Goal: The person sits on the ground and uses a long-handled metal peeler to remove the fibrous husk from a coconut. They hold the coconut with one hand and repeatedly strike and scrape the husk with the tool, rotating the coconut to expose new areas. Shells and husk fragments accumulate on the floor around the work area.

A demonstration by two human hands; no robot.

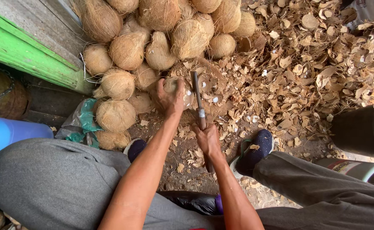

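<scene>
Hiding half the coconut (179,87), left hand (170,100); knife handle (202,121) mostly covered.

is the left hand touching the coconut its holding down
Touching. The head view shows the left hand wrapped over the coconut, fingers pressed on its shell with no gap, while the right hand grips the knife beside it.

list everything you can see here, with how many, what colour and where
coconuts: a pile, brown, top centre
held coconut: one, pale brown, on the ground by the pile
knife: one, dark blade, beside the held coconut
husk chips: many, tan, right ground
wall: one, green and grey, top left
jug: one, blue, left edge
bucket: one, black, right edge
left hand: grip on held coconut
right hand: grip on knife handle
</scene>
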